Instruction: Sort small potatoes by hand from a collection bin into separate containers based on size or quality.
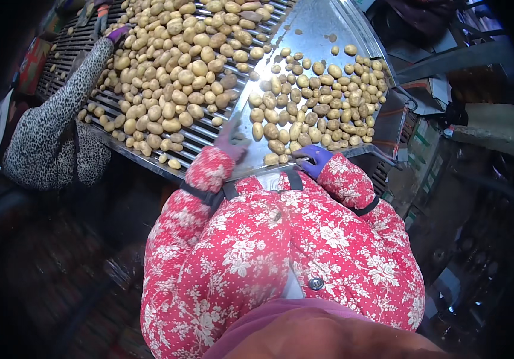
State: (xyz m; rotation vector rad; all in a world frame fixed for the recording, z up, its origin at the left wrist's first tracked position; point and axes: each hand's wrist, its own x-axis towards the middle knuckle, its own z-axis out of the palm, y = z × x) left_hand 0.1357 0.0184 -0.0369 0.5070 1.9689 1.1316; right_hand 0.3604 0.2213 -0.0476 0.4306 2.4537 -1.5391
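Note:
My left hand (233, 142), gloved and blurred, is over the seam between the slatted roller conveyor (194, 146) and the smooth metal chute (248, 162). Its fingers look spread, with no potato visible in them. My right hand (315, 159), in a purple glove, rests at the near edge of the chute with its fingers curved beside small potatoes (271, 159); its fingertips are partly hard to make out. Many potatoes (319, 107) lie spread over the chute to the right. A thick heap of potatoes (185, 76) covers the conveyor on the left.
At the left, a co-worker's arm in a spotted sleeve (73, 76) reaches over the conveyor, with a purple-gloved hand (118, 33) at the heap. Another gloved hand (102, 18) is beyond it. A red carton (35, 65) stands at the far left; flattened cartons (418, 152) lie right of the chute.

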